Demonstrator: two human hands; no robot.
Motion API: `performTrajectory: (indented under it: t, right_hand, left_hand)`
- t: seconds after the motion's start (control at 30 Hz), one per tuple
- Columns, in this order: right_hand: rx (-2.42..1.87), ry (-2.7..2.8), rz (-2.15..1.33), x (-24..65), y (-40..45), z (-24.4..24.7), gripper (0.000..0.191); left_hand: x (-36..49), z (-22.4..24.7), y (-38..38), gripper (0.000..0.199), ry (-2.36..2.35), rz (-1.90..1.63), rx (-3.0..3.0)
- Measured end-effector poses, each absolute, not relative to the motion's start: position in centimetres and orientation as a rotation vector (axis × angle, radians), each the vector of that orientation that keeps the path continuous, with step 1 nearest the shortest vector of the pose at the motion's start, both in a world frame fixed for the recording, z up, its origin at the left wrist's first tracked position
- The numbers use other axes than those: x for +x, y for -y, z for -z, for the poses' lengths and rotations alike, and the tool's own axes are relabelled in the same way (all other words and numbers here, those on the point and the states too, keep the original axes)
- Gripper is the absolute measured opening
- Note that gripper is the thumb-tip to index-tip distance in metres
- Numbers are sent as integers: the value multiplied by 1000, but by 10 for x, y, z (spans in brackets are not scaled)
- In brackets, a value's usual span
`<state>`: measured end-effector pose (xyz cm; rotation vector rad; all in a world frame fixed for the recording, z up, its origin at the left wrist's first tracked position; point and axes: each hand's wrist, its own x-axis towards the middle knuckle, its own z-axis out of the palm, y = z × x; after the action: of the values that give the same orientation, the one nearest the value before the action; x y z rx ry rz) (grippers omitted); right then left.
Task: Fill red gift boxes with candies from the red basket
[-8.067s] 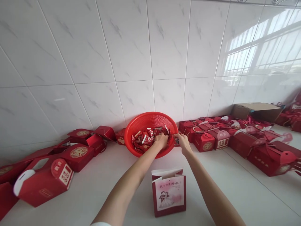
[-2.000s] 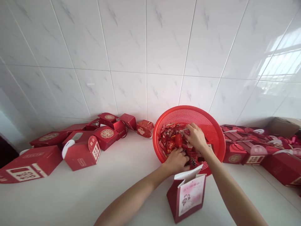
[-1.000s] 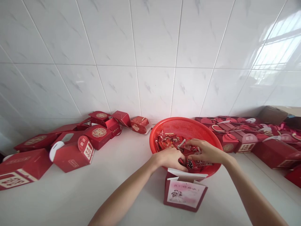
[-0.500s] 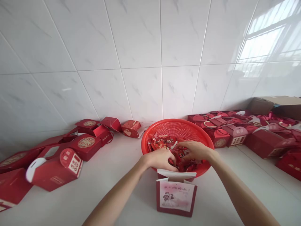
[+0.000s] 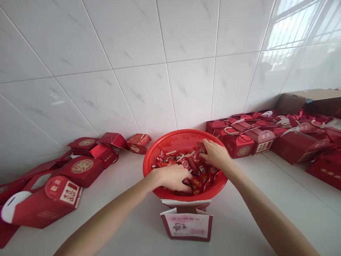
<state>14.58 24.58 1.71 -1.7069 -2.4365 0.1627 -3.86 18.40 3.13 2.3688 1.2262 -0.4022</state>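
A red perforated basket (image 5: 176, 139) holds many red-wrapped candies (image 5: 195, 170). Inside it on the near left, my left hand (image 5: 176, 178) has its fingers curled around a small red wrapped candy (image 5: 187, 182). At the basket's right side, my right hand (image 5: 214, 153) bends its fingers over a red wrapped piece (image 5: 201, 147), thumb and fingertips close to it. In front of the basket stands a red paper box (image 5: 188, 225) with its top open and a white printed panel facing me.
Red gift boxes (image 5: 82, 169) are piled on the left of the white table (image 5: 128, 220). More red boxes (image 5: 239, 144) crowd the right side, with a brown carton (image 5: 291, 103) behind them. A tiled wall (image 5: 138, 85) rises at the back.
The camera view has shifted. My right hand has moved up and toward the basket's far right part, uncovering candies in the middle. My left hand stays in the near left part.
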Motion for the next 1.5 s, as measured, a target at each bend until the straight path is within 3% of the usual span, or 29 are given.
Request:
performTrajectory:
  t: [0.1,0.2,0.47,0.7,0.97,1.17,1.3,1.5]
  right_hand:
    - [-1685,2434,-152,144,-244,-15,35]
    - [-1619,2454,-149,141,-242,-14,28]
    - [-1480,2454,-246,133,-235,-15,18]
    - [-1500,2381,-317,133,-240,-13,20]
    - [-1440,2407,-435,134,-241,-11,16]
    - [-1385,2408,-440,135,-244,-6,15]
    - [-1349,2358,-454,135,-247,-4,15]
    - [-1298,2177,-636,137,-251,-5,19]
  left_hand:
    - [-34,-32,-196,25,-1308,507,2439]
    - [-32,-32,-213,22,-1397,551,2518]
    - [-50,-36,-266,22,-1485,359,2354]
    - [-49,-36,-273,47,-1296,364,2193]
    - [-46,-35,-263,39,-1185,417,2114]
    - [-46,-27,-262,15,-1238,428,2145]
    - [-56,-27,-265,12,-1230,244,2196]
    - [-65,-28,-274,26,-1146,-386,2172]
